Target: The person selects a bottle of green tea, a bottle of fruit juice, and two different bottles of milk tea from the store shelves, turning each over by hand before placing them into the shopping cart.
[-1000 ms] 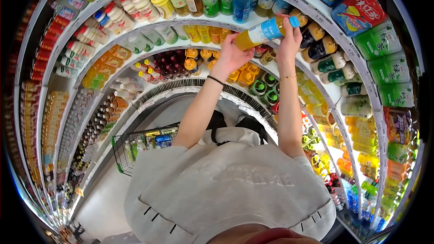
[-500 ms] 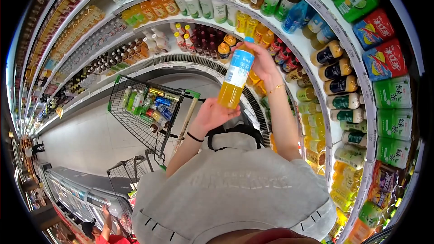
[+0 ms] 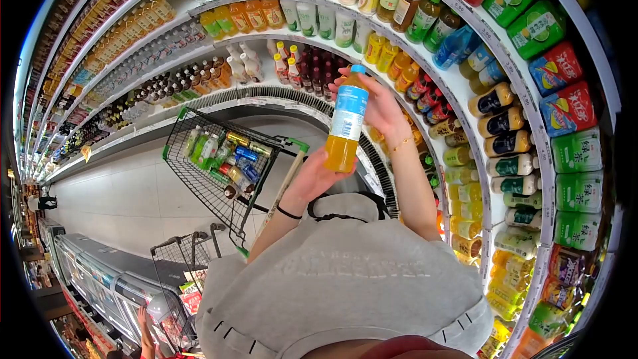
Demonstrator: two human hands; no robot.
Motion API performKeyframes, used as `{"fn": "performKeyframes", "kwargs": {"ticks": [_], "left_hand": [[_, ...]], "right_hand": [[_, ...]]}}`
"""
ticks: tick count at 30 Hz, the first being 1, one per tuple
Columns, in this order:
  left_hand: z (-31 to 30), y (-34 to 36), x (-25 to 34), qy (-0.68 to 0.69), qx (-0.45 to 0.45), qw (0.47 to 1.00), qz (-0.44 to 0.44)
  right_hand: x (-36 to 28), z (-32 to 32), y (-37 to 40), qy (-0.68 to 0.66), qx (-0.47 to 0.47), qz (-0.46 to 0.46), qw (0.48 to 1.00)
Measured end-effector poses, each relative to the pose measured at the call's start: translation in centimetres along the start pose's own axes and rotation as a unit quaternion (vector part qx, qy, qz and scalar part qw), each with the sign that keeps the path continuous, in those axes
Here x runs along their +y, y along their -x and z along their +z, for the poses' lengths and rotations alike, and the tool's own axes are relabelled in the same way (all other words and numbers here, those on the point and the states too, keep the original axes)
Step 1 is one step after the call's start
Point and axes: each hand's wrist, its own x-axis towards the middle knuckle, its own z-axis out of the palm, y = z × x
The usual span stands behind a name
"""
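Note:
A drink bottle (image 3: 347, 119) with a blue cap, a blue and white label and amber liquid is held upright, slightly tilted, in front of my chest. My left hand (image 3: 312, 176) supports it near the base, fingers curled against the lower side. Around the upper part, just below the cap, wraps my right hand (image 3: 384, 106); some of its fingers are hidden behind the bottle. A barcode panel on the label faces me.
To my left stands a wire shopping cart (image 3: 203, 199) holding green bottles (image 3: 207, 149) and several cans (image 3: 246, 153). Curved drink shelves (image 3: 495, 179) wrap ahead and right. Behind left are another cart (image 3: 179, 252), a freezer case (image 3: 93, 279) and another person's hand (image 3: 144, 322).
The bottle has been turned, so its large lettering gives way to the barcode side, and it stands more upright. Both hands keep hold. The view has shifted slightly.

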Motion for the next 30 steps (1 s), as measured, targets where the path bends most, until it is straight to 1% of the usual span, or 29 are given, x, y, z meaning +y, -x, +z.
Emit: {"fn": "performKeyframes", "kwargs": {"ticks": [2,3,4,5,6,8,9,11,12,14,15,17,18,19,20,21,22,23,24,26,27,29,30], "left_hand": [[1.1,0.1,0.2,-0.077,0.046,0.993,0.079],[0.9,-0.1,0.1,-0.076,0.047,0.993,0.080],[0.6,-0.3,0.0,-0.191,0.100,0.969,0.120],[0.4,-0.4,-0.1,-0.302,0.151,0.928,0.158],[0.4,-0.6,-0.1,-0.303,0.154,0.927,0.160],[0.4,-0.7,-0.2,-0.339,0.193,0.892,0.230],[0.3,-0.5,0.0,-0.339,0.195,0.891,0.230],[0.6,-0.4,0.4,-0.518,0.241,0.781,0.253],[1.1,-0.3,0.7,-0.518,0.241,0.781,0.251],[2.2,-0.2,1.3,-0.577,0.253,0.732,0.260],[1.8,-0.2,1.2,-0.577,0.250,0.734,0.258],[0.4,0.2,1.2,-0.493,0.213,0.809,0.239],[-0.3,0.5,1.1,-0.492,0.211,0.811,0.236],[-1.0,0.8,1.2,-0.386,0.191,0.884,0.182],[-1.5,0.9,1.1,-0.273,0.168,0.939,0.125],[-0.9,1.0,1.5,-0.272,0.167,0.939,0.124],[0.3,1.2,2.1,-0.208,0.108,0.969,0.075],[1.1,1.3,2.5,-0.142,0.048,0.988,0.027],[1.2,1.3,2.5,-0.142,0.048,0.988,0.026],[1.5,1.0,2.2,-0.097,-0.003,0.994,0.059],[1.6,0.9,1.8,-0.096,-0.003,0.994,0.059],[1.5,0.8,1.1,-0.097,0.045,0.986,0.128],[1.3,0.8,0.9,-0.096,0.046,0.986,0.128]], "right_hand": [[0.6,-0.5,-0.3,0.012,0.017,-0.010,1.000],[0.8,-0.6,-0.5,0.037,0.033,-0.025,0.998],[1.0,-0.6,-0.7,0.061,0.048,-0.039,0.996],[1.1,-0.6,-0.8,0.060,0.046,-0.037,0.996],[1.2,-0.6,-1.0,0.070,0.050,-0.035,0.996],[1.4,-0.2,-1.4,0.085,0.067,-0.021,0.994],[1.5,0.3,-1.5,0.084,0.067,-0.019,0.994],[1.9,1.1,-1.9,0.065,0.113,-0.008,0.991],[2.2,0.9,-2.2,0.064,0.115,-0.008,0.991],[2.7,0.2,-2.9,0.044,0.125,-0.016,0.991],[2.7,0.4,-2.9,0.044,0.128,-0.018,0.991],[2.3,0.8,-2.7,-0.001,0.113,-0.007,0.994],[2.2,0.7,-2.7,-0.001,0.117,-0.008,0.993],[1.9,0.6,-2.9,-0.012,0.095,-0.005,0.995],[1.7,0.6,-2.9,-0.023,0.071,-0.002,0.997],[1.5,1.1,-2.7,-0.023,0.073,-0.003,0.997],[1.3,1.9,-2.4,-0.028,0.083,-0.005,0.996],[1.3,2.4,-2.2,-0.033,0.093,-0.006,0.995],[1.4,2.5,-2.2,-0.034,0.093,-0.006,0.995],[1.6,2.6,-2.1,-0.066,0.083,0.001,0.994],[1.6,2.4,-2.1,-0.066,0.083,0.001,0.994],[1.6,1.8,-2.4,-0.054,0.091,-0.018,0.994],[1.5,1.6,-2.4,-0.054,0.092,-0.016,0.994]]}}
